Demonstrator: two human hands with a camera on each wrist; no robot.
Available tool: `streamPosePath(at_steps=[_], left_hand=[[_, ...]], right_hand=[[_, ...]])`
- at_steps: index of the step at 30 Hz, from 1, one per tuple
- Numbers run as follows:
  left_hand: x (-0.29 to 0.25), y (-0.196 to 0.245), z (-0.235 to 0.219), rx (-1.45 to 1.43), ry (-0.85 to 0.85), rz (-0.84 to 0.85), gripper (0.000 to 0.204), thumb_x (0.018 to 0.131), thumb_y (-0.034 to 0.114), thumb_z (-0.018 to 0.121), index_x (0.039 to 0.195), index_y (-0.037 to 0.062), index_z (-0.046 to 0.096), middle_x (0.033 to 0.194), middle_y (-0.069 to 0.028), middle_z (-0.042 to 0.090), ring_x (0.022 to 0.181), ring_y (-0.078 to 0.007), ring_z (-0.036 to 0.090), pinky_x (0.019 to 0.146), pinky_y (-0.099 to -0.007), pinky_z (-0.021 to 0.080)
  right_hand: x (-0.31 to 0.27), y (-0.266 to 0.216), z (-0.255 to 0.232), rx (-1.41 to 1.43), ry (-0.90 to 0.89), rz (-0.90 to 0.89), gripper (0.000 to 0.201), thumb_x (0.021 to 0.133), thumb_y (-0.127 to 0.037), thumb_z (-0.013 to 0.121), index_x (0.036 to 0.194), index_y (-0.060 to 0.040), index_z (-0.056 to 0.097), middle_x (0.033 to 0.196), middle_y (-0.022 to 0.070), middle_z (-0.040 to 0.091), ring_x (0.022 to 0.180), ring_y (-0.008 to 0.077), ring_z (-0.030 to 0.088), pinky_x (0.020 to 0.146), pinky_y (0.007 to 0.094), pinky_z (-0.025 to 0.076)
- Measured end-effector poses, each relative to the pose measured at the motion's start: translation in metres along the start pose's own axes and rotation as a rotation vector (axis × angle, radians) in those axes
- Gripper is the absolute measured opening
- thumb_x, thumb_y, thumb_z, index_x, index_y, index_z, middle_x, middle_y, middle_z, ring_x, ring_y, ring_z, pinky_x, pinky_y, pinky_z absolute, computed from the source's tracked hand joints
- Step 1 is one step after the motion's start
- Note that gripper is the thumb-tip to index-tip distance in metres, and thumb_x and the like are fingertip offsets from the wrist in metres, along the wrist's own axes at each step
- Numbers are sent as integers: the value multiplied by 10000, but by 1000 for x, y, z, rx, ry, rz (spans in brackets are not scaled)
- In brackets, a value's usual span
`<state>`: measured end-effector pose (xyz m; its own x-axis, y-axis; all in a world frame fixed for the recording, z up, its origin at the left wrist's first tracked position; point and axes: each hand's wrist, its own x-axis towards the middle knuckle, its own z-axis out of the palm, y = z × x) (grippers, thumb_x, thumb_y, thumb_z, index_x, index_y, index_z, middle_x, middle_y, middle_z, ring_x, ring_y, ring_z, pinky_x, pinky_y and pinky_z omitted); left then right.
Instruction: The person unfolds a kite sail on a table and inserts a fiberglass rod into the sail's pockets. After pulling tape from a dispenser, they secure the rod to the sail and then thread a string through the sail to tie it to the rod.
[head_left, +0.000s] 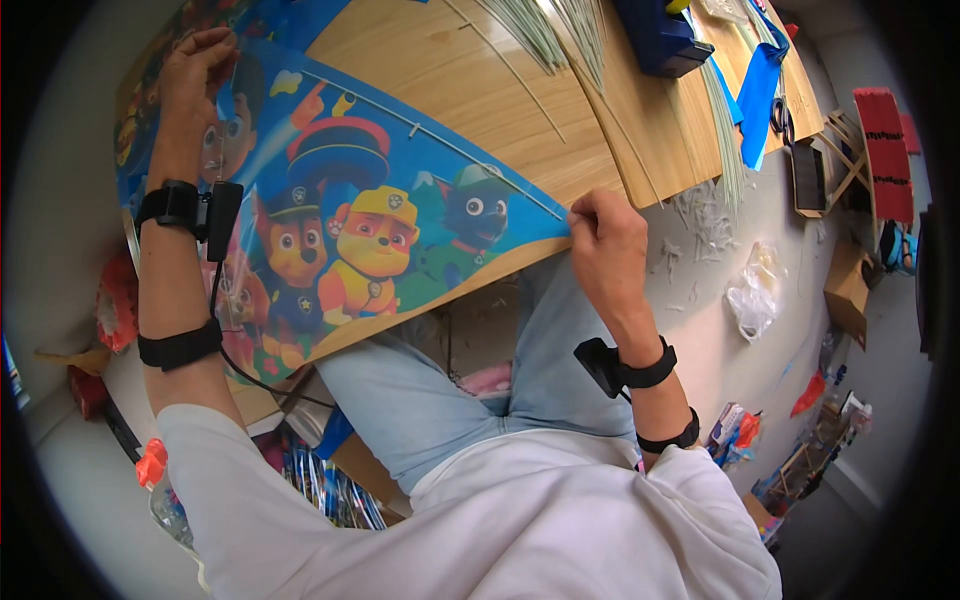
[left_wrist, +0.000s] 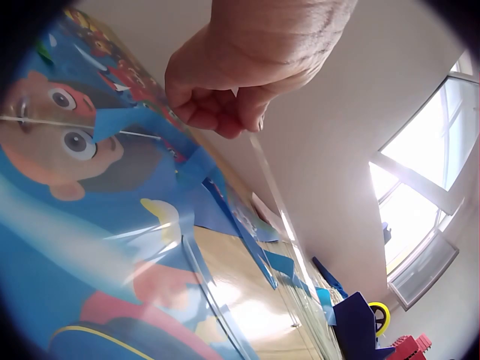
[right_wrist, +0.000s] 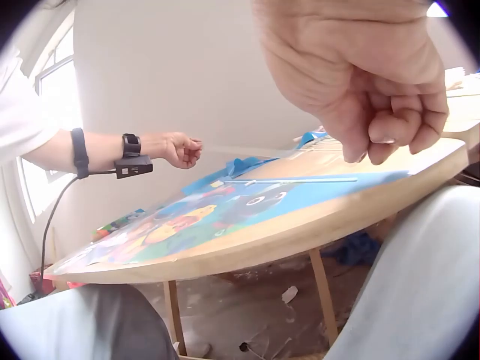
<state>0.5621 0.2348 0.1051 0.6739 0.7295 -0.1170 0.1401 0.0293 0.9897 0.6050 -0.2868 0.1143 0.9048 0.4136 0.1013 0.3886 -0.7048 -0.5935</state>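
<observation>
A blue kite-like sheet [head_left: 440, 240] printed with cartoon dogs lies on the wooden table. Along its far edge runs a thin pale rod [head_left: 465, 153], also seen in the right wrist view [right_wrist: 315, 180]. My left hand [head_left: 195, 80], raised over the sheet's left part, pinches one end of a clear strip [left_wrist: 274, 187] with thumb and fingertips [left_wrist: 251, 124]. The strip stretches from there toward the right. My right hand [head_left: 610, 245] is at the sheet's right corner, fingers curled and fingertips [right_wrist: 375, 146] together; the strip runs toward them, its end there hidden.
A dark blue tape dispenser [head_left: 655, 40] stands at the table's far side, beside bundles of thin sticks [head_left: 530, 30]. Blue strips [head_left: 762, 90] and scissors [head_left: 782, 120] lie to the right. On the floor are a plastic bag [head_left: 755, 295] and scattered scraps [head_left: 705, 220].
</observation>
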Motion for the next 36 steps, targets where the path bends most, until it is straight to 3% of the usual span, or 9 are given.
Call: streamPosePath(at_steps=[6,9,17,21,24,27,30,36], left_hand=[[-8,9,-3,2,36,-7,218,863,3,746,1071,60,712,1002,-38,718,883,-155,692,806,-264,566],[-9,12,-3,37,48,-8,211,857,9,754,1059,62,721,995,-39,723,876,-157,696,814,-267,563],[-6,17,1,64,26,10,199,858,24,760,1051,62,723,983,-30,728,884,-153,696,830,-259,556],[-3,18,6,86,14,14,204,867,19,749,1065,57,717,993,-33,727,906,-151,694,838,-258,559],[-2,18,11,76,4,15,206,871,18,744,1072,51,714,996,-34,726,914,-148,691,855,-263,565],[2,16,12,92,-4,18,201,875,15,738,1071,47,712,1002,-36,725,912,-148,690,873,-268,569],[7,14,9,97,-27,19,195,876,15,734,1068,46,713,1007,-34,723,912,-146,689,876,-265,570],[9,9,11,89,-43,49,198,864,30,754,1057,65,726,965,-21,721,884,-138,691,865,-258,569]], right_hand=[[-2,-3,-15,445,-159,313,51,827,31,651,874,28,632,682,83,621,613,135,568,589,286,466],[-3,1,-16,576,-217,373,52,835,25,657,881,23,633,685,31,606,620,85,545,581,264,456],[-2,-9,-18,536,-174,393,75,825,57,640,884,11,630,698,60,612,647,106,569,610,273,469],[-2,-9,-15,362,-101,214,99,813,72,632,888,7,625,719,104,618,667,166,595,652,304,486],[-2,-6,-12,285,-85,173,97,805,64,643,880,6,622,742,123,622,668,217,605,657,328,495],[-3,-3,-8,295,-84,209,89,787,24,681,856,-23,652,797,106,613,757,250,597,706,364,479],[-2,-5,-11,24,-39,45,75,769,-13,705,827,-52,679,865,78,576,877,266,552,790,396,427],[3,-4,-7,-82,-75,73,60,745,-35,722,779,-72,690,920,59,548,970,286,484,856,420,355]])
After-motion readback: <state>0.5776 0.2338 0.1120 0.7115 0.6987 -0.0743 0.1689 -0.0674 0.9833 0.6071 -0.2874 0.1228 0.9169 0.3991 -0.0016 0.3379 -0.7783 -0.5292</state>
